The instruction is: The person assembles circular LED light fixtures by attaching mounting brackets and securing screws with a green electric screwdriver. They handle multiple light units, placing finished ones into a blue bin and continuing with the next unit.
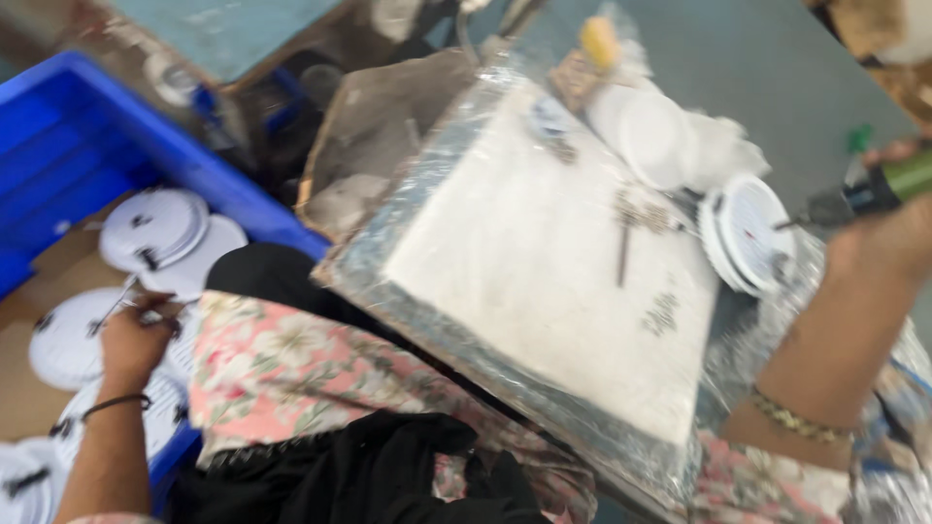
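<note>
From the head view, the left hand [136,344] reaches low into the blue plastic crate [87,146], fingers pinched on a round white plastic disc [73,335] among others stacked around it. The right hand [888,238] grips a green-handled screwdriver [874,191], shaft lying sideways, tip pointing at the ribbed white round fitting [746,236] just beyond it on the foil-wrapped white board [544,262].

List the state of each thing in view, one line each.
Left hand: closed on a white disc's wire clip, down by the crate.
Right hand: gripping the green screwdriver, tip on the ribbed disc.
Ribbed disc: lying on the board's far corner, ribbed face up.
Board: tilted across the lap, foil-wrapped edges.
White discs: piled loose beside the blue crate.
Screws: scattered on the board.
</note>
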